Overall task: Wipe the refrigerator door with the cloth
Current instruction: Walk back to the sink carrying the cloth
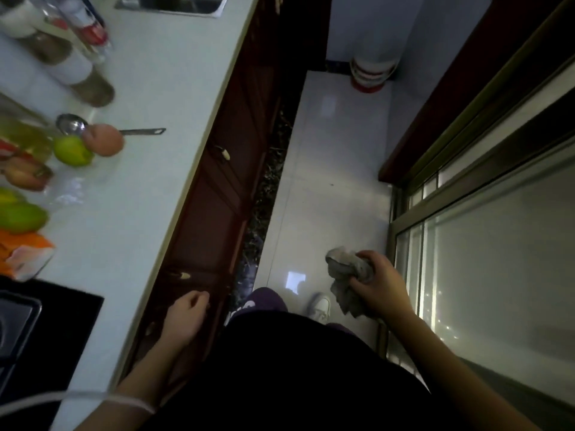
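A crumpled grey cloth [347,276] hangs from my right hand [378,283], which is closed around it low on the right, just left of a glass sliding door. My left hand [186,315] hangs beside the dark red cabinet fronts under the counter, fingers loosely curled and holding nothing. No refrigerator door shows in this view.
A white countertop [146,126] runs along the left with bottles, fruit, a ladle [74,124] and a black cooktop [34,321]. A narrow strip of white tiled floor [329,169] lies between the cabinets [224,188] and the sliding glass door [485,231]. A red and white bucket [371,73] stands at the far end.
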Tool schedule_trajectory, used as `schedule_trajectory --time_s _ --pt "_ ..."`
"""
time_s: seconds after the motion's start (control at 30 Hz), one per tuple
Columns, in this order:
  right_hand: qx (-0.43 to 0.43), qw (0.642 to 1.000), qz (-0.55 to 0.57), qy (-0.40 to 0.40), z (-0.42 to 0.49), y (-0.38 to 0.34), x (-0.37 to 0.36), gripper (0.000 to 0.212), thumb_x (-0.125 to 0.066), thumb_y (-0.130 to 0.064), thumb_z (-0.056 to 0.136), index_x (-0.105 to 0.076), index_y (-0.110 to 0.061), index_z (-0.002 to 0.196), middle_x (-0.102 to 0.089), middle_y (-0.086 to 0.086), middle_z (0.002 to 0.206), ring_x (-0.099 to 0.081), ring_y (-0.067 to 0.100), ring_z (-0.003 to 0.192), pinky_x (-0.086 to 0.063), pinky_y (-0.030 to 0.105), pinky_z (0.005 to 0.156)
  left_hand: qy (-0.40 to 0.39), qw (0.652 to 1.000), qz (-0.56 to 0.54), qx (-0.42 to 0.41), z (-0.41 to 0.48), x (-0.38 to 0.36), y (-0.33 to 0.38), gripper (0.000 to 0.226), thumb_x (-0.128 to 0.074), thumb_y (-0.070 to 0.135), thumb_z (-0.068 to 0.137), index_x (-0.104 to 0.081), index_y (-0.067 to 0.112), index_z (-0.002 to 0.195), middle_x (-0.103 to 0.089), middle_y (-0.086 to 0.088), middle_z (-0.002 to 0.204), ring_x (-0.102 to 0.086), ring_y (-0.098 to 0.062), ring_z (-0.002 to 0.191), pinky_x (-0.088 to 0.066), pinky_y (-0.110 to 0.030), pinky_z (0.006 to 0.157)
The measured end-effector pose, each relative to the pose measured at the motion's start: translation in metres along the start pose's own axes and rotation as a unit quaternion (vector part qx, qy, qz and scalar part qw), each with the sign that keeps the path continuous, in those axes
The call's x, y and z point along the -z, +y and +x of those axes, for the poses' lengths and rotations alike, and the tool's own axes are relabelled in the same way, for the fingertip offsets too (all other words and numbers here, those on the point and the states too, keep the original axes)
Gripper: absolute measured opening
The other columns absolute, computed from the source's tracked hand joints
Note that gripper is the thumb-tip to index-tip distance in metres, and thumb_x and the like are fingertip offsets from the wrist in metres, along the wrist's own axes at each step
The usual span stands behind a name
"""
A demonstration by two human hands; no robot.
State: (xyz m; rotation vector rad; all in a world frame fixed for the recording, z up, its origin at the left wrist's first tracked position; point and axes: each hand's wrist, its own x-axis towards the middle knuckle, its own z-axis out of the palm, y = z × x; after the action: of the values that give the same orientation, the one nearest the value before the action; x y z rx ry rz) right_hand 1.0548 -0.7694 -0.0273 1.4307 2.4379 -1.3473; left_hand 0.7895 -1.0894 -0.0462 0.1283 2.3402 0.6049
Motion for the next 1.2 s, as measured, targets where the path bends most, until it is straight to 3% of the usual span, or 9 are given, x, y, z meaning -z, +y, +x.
schedule_trajectory --time_s 0.23,0.4,0.5,0.63,0.87,0.97,1.2 --pt "0.032 0.999 0.025 0.025 0.107 -0.036 0.041 0.042 -0.077 -0.024 0.080 -0.062 -0.030 0.119 -0.062 -0.009 0.107 -0.061 0.009 0.091 -0.045 0.025 0.076 -0.020 1.000 0.011 0.007 0.070 0.001 0.085 0.035 -0.056 0.039 0.097 -0.070 0.011 0.081 -0.073 -0.007 0.076 -0.068 -0.028 0.080 -0.051 -0.047 0.083" --pt "-0.049 0.997 0.024 0.046 0.166 -0.045 0.072 0.043 -0.078 -0.023 0.080 -0.062 -0.031 0.119 -0.058 -0.015 0.101 -0.056 -0.002 0.082 -0.040 0.021 0.073 -0.053 0.998 0.023 0.007 0.148 -0.007 0.150 0.037 -0.053 0.032 0.101 -0.066 0.009 0.075 -0.069 -0.008 0.068 -0.067 -0.028 0.073 -0.051 -0.044 0.073" --pt "-0.083 0.992 0.017 0.089 0.196 -0.051 0.094 0.046 -0.079 -0.025 0.078 -0.063 -0.029 0.121 -0.060 -0.010 0.106 -0.059 0.011 0.090 -0.041 0.026 0.078 -0.090 0.994 0.056 -0.031 0.191 -0.008 0.214 0.036 -0.053 0.028 0.102 -0.067 0.007 0.077 -0.069 -0.009 0.072 -0.066 -0.028 0.073 -0.048 -0.046 0.072" --pt "-0.106 0.985 0.015 0.132 0.244 -0.060 0.119 0.049 -0.081 -0.022 0.076 -0.064 -0.025 0.122 -0.062 -0.008 0.109 -0.057 0.013 0.091 -0.040 0.026 0.079 -0.138 0.977 0.129 -0.101 0.251 -0.004 0.311 0.032 -0.052 0.031 0.103 -0.067 0.014 0.080 -0.070 -0.006 0.083 -0.066 -0.025 0.083 -0.046 -0.038 0.075" --pt "-0.130 0.982 0.043 0.132 0.354 -0.063 0.157 0.048 -0.080 -0.024 0.077 -0.062 -0.029 0.121 -0.066 -0.004 0.111 -0.064 0.019 0.097 -0.048 0.032 0.081 -0.143 0.969 0.108 -0.168 0.329 -0.015 0.466 0.027 -0.051 0.036 0.102 -0.069 0.018 0.094 -0.072 0.000 0.088 -0.067 -0.019 0.083 -0.050 -0.037 0.077" --pt "-0.122 0.986 0.035 0.110 0.419 -0.068 0.177 0.049 -0.081 -0.025 0.077 -0.062 -0.027 0.121 -0.064 -0.003 0.110 -0.063 0.018 0.095 -0.046 0.032 0.080 -0.135 0.973 0.112 -0.152 0.363 -0.022 0.499 0.026 -0.051 0.036 0.101 -0.068 0.020 0.091 -0.071 0.001 0.085 -0.066 -0.018 0.081 -0.049 -0.035 0.074" --pt "-0.049 0.997 0.022 0.047 0.572 -0.111 0.232 0.049 -0.083 -0.024 0.075 -0.065 -0.026 0.120 -0.065 -0.005 0.108 -0.062 0.014 0.094 -0.044 0.027 0.083 -0.069 0.989 0.123 -0.054 0.410 -0.011 0.527 0.034 -0.055 0.030 0.100 -0.062 0.006 0.077 -0.066 -0.008 0.075 -0.063 -0.028 0.077 -0.046 -0.040 0.071"
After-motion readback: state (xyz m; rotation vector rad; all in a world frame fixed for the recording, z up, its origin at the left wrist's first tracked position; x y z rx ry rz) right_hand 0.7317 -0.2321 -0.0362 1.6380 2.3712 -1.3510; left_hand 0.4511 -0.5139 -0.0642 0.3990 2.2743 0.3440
